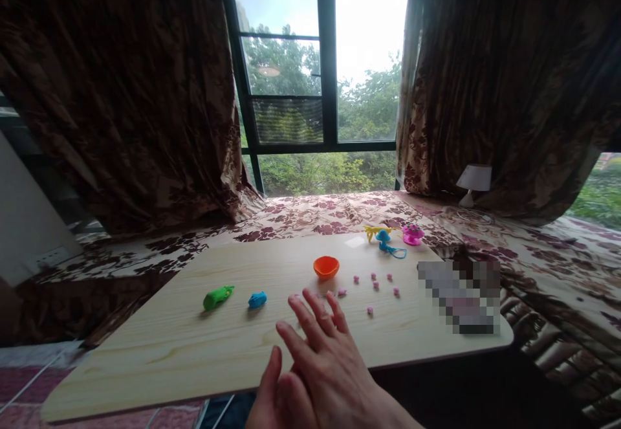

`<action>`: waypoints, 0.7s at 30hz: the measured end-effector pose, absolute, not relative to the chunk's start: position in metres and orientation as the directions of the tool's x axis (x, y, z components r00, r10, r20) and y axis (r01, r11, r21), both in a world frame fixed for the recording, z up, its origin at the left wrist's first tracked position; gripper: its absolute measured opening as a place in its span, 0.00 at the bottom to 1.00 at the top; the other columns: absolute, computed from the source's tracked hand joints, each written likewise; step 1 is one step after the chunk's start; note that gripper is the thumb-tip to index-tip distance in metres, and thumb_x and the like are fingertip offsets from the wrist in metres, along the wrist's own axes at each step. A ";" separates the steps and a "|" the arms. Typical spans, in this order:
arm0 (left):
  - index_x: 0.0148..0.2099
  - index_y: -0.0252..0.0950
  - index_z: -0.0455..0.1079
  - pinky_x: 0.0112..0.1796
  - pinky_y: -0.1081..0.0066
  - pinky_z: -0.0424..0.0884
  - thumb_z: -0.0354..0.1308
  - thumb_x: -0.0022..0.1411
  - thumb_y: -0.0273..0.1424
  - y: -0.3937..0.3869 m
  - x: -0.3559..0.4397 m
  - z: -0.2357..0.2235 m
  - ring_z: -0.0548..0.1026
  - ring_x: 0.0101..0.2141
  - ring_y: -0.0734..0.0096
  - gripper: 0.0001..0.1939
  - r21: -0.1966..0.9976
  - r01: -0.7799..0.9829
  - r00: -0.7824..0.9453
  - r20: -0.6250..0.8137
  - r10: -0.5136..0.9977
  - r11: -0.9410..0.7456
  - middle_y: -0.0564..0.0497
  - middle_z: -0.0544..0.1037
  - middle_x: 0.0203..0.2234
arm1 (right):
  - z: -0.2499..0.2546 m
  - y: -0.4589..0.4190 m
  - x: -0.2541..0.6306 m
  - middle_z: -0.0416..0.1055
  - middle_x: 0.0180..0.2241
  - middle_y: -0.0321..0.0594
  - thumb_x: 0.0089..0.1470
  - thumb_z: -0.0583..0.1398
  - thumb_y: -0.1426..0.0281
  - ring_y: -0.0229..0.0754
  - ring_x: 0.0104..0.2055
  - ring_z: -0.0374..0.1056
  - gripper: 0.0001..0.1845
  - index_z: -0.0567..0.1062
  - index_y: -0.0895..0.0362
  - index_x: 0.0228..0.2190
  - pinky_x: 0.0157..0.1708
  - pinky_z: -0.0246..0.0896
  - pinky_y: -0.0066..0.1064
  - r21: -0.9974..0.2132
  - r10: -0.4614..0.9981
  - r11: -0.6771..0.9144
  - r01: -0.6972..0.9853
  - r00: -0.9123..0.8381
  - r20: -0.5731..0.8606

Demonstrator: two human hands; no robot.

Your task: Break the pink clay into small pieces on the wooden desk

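Note:
At the front edge of the table (160, 345), my right hand (334, 364) lies across my left hand (272, 390), fingers stretched and a little apart. Of my left hand mainly the raised thumb side shows; its other fingers are hidden. Whatever may be between the palms is out of sight. Just beyond my fingertips lie several small pink lumps (375, 285), scattered toward the right. Behind them stands an orange bowl (326, 267). To the left rest a small blue piece (257, 299) and a green, bottle-shaped piece (218, 297).
Near the back right are a yellow piece (371, 231), a blue mushroom-like figure (383, 238) with a loop, and a pink dish-shaped piece (412, 235). A pixelated object (458, 296) lies at the right edge. Beyond, a lamp (474, 180) stands on the patterned window ledge.

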State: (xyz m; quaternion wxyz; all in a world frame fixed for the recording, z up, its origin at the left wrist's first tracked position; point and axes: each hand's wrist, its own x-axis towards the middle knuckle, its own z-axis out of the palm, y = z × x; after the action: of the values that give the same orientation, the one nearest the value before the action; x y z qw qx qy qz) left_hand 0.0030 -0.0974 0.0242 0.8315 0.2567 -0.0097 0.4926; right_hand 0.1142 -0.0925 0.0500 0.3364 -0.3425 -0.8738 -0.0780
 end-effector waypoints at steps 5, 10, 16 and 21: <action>0.57 0.50 0.56 0.58 0.56 0.36 0.31 0.60 0.50 -0.108 0.001 0.010 0.39 0.60 0.65 0.28 0.450 -0.881 0.302 0.299 0.905 0.145 0.59 0.55 0.59 | 0.006 -0.105 0.086 0.53 0.58 0.40 0.57 0.49 0.61 0.46 0.61 0.42 0.25 0.59 0.58 0.54 0.59 0.36 0.42 0.031 0.403 0.726 0.687 -0.463 0.789; 0.58 0.58 0.49 0.57 0.52 0.43 0.32 0.57 0.54 -0.108 0.028 0.007 0.43 0.60 0.65 0.28 0.439 -0.897 0.209 0.330 0.921 0.046 0.64 0.58 0.57 | 0.058 -0.101 0.087 0.50 0.59 0.36 0.55 0.51 0.58 0.49 0.62 0.38 0.27 0.58 0.51 0.55 0.59 0.39 0.45 -0.209 0.634 0.652 0.729 -0.374 0.676; 0.60 0.37 0.52 0.56 0.73 0.48 0.24 0.60 0.50 -0.101 -0.007 0.016 0.52 0.58 0.75 0.35 0.406 -0.826 0.518 0.274 0.811 0.390 0.49 0.59 0.57 | 0.044 -0.086 0.113 0.46 0.60 0.47 0.57 0.49 0.64 0.50 0.62 0.37 0.27 0.56 0.63 0.56 0.59 0.36 0.48 -0.098 0.576 0.713 0.694 -0.501 0.646; 0.59 0.50 0.52 0.58 0.57 0.42 0.37 0.56 0.52 -0.106 -0.006 0.006 0.42 0.60 0.65 0.30 0.435 -0.877 0.387 0.387 0.837 0.205 0.60 0.55 0.58 | 0.011 -0.111 0.080 0.50 0.59 0.40 0.57 0.50 0.61 0.46 0.62 0.38 0.28 0.55 0.59 0.56 0.59 0.38 0.42 0.013 0.462 0.730 0.683 -0.508 0.727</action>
State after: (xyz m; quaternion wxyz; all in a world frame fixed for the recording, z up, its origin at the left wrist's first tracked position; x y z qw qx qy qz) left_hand -0.0062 -0.1058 0.0057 0.7754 0.3040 -0.0329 0.5525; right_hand 0.0797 -0.1108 0.0108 0.3661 -0.3350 -0.8550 -0.1510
